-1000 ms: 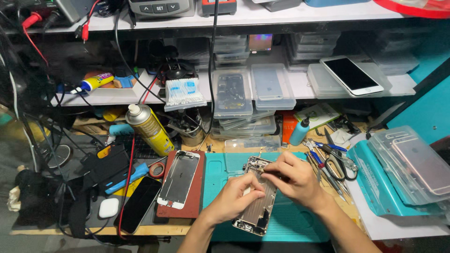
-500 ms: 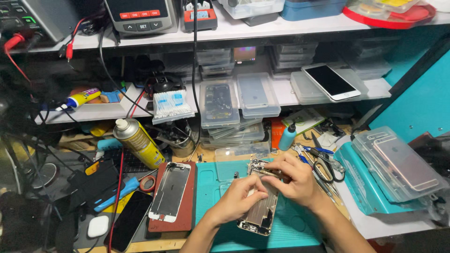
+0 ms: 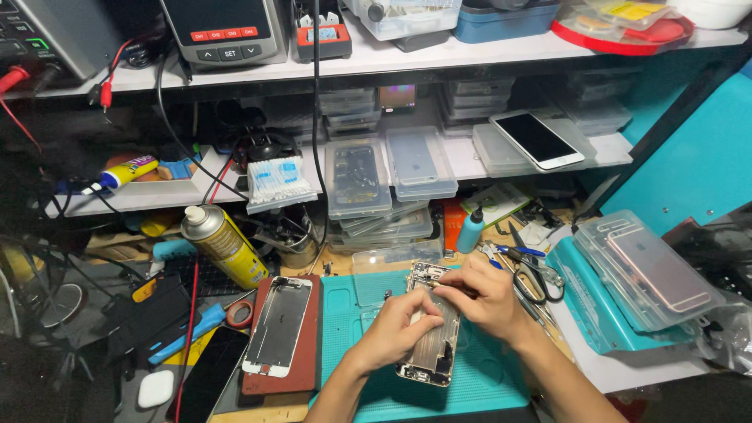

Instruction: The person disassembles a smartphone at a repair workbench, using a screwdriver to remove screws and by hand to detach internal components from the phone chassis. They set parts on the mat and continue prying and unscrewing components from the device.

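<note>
teal rubber work mat (image 3: 486,384), front middle of the worktop: carries all below. opened silver phone chassis (image 3: 432,352), flat at mat centre; i judge it light, stiff, fragile inside, best held by its long edges. my left hand (image 3: 399,325), curled, steadies its middle. my right hand (image 3: 482,294), pinched narrow on a small tool, tip hidden.

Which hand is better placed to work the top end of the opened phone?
Right hand, probably: its fingers sit over the opened phone's top end. The left hand lies across the middle, steadying it.
</note>
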